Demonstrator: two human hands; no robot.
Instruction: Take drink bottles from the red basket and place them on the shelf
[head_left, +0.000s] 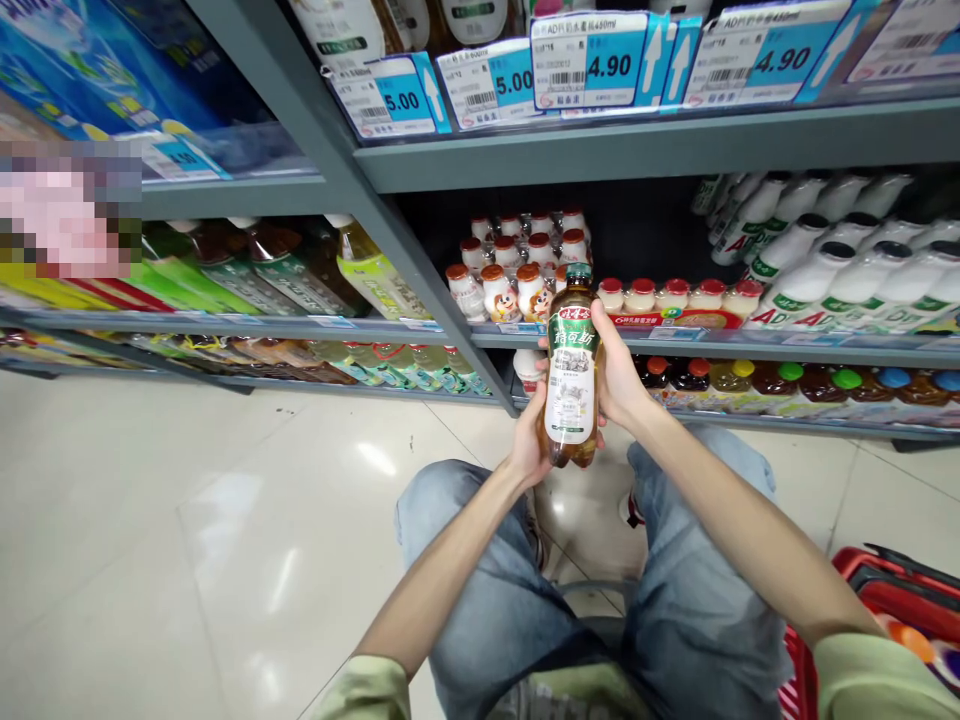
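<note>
Between my two hands I hold a brown drink bottle (573, 375) with a green cap and a green, white and red label, its front facing me. My left hand (531, 440) is closed around its lower left side. My right hand (616, 365) is closed on the upper right side, with the thumb near the bottle's shoulder. Some fingers of both hands are hidden behind the bottle. Just beyond it on the shelf stand small white bottles with red-orange caps (499, 290) and a row of small red-lidded bottles (675, 296).
White bottles with black caps (825, 265) fill the shelf's right side. Below stand dark bottles with coloured caps (772, 378). Price tags (592, 62) line the upper shelf edge. A grey upright (420, 260) divides the shelving. On the floor at right is a red basket (862, 590).
</note>
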